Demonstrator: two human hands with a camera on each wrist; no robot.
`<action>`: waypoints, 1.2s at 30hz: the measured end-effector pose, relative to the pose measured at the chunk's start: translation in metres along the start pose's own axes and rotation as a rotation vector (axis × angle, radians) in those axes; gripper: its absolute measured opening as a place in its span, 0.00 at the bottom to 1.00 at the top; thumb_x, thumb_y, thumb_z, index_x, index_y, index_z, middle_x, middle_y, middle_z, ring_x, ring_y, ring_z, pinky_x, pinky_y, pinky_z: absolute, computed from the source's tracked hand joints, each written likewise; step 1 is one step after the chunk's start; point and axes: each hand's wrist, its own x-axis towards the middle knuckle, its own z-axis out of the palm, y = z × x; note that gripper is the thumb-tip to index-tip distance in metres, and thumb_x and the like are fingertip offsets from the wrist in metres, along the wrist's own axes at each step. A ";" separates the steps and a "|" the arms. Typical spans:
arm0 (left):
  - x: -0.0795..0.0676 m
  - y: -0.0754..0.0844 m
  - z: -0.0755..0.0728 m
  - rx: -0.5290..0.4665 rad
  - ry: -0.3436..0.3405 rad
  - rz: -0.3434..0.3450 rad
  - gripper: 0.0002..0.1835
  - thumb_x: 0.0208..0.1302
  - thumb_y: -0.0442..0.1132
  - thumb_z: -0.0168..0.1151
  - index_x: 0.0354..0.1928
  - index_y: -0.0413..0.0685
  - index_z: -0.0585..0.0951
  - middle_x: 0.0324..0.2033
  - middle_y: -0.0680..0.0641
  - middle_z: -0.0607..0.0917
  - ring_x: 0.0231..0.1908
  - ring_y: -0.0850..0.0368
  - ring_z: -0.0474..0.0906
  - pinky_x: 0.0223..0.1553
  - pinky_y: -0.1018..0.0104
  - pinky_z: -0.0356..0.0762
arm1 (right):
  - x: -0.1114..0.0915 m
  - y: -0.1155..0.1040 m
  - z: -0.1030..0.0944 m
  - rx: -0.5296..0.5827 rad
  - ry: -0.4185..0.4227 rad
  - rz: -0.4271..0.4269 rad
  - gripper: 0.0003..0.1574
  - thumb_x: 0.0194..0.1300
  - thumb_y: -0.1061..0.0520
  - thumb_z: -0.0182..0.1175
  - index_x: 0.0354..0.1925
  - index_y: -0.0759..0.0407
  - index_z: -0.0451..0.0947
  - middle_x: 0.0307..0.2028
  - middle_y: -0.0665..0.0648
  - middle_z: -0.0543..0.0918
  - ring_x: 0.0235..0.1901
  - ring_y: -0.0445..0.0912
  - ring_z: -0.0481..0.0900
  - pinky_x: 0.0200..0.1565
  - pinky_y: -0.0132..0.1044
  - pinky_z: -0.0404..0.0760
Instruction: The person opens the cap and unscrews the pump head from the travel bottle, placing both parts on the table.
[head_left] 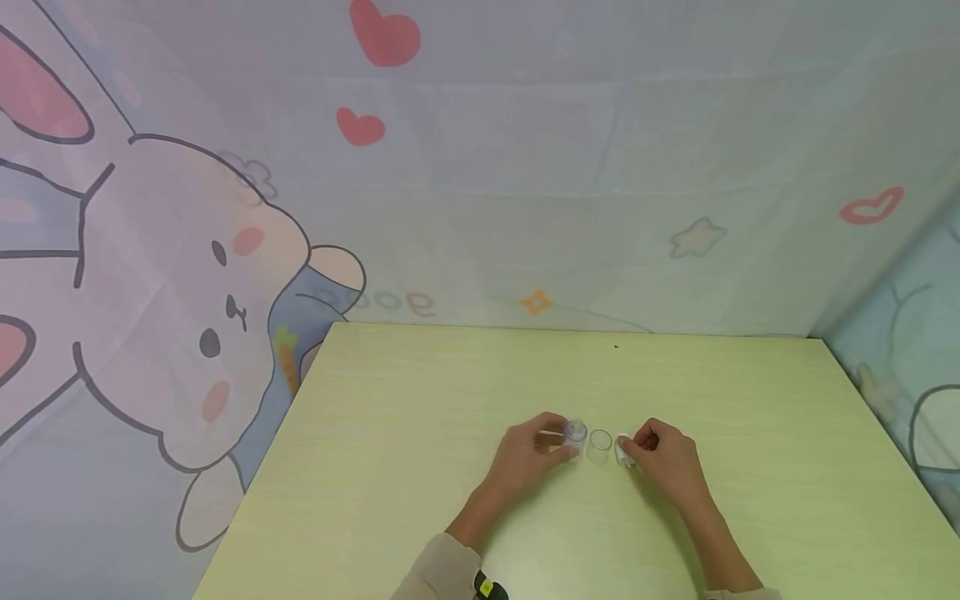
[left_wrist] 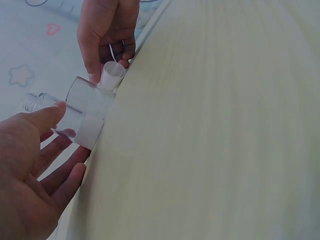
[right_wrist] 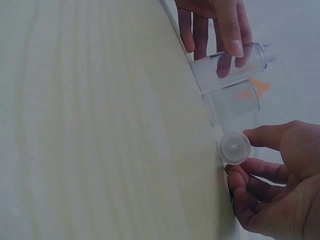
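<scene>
My left hand [head_left: 523, 455] grips a clear bottle [head_left: 575, 432] with a bare threaded neck, standing upright on the table; thumb and fingers lie on opposite sides of it. Just right of the bottle stands a clear cylindrical cover [right_wrist: 232, 100], its open rim up, with neither hand holding it. My right hand [head_left: 669, 463] pinches a small white cap-like piece [right_wrist: 235, 148] between thumb and fingers, tilted close to the tabletop beside the cover. A round end with a small centre shows in the right wrist view. The left wrist view shows its hollow-looking end [left_wrist: 114, 71].
The pale yellow-green wooden table [head_left: 420, 400] stretches out around the hands. Behind it hangs a printed cloth [head_left: 510, 208] with a rabbit, hearts and stars. A small dark speck [head_left: 617, 347] lies near the table's back edge.
</scene>
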 end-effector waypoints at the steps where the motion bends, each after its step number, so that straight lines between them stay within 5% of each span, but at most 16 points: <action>1: 0.000 0.000 0.000 0.001 0.000 0.001 0.18 0.69 0.51 0.74 0.58 0.62 0.85 0.54 0.59 0.88 0.52 0.61 0.87 0.53 0.65 0.84 | 0.000 0.000 0.000 0.002 -0.001 0.002 0.17 0.71 0.49 0.71 0.35 0.60 0.79 0.29 0.53 0.81 0.30 0.47 0.75 0.33 0.37 0.74; 36: 0.000 0.000 -0.001 -0.021 -0.009 -0.014 0.20 0.67 0.51 0.76 0.59 0.61 0.84 0.57 0.60 0.86 0.54 0.63 0.86 0.56 0.63 0.84 | -0.003 -0.001 -0.005 0.008 -0.035 0.023 0.18 0.73 0.48 0.68 0.39 0.62 0.80 0.30 0.54 0.81 0.31 0.47 0.75 0.31 0.36 0.74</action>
